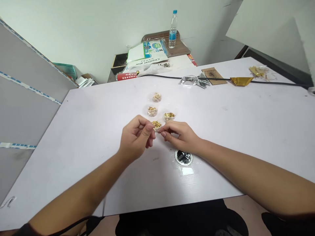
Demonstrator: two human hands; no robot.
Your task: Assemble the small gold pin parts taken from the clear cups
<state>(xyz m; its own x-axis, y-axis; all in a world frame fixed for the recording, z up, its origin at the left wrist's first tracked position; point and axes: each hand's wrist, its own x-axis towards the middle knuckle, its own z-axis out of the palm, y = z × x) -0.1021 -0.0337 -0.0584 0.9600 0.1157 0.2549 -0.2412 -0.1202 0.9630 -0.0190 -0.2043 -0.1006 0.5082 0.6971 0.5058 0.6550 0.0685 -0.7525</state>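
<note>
My left hand (138, 135) is closed in a pinch, thumb against forefinger, at the near left side of a small clear cup of gold-coloured metal pieces (157, 124). What it pinches, if anything, is too small to make out. Opposite it, my right hand (179, 133) also pinches at the cup's near right side; a tiny thing may be between the fingertips, but I cannot name it. Just beyond stand more clear cups of small gold pieces: one on the right (169, 116), one on the left (152, 111) and one farther back (157, 97).
A round cable hole (183, 157) with a white rim lies near my right wrist. Along the white table's (233, 131) back edge run a black cable (162, 76), silver foil (190, 80), brown card (214, 76) and gold tape (241, 81). A water bottle (173, 31) stands behind.
</note>
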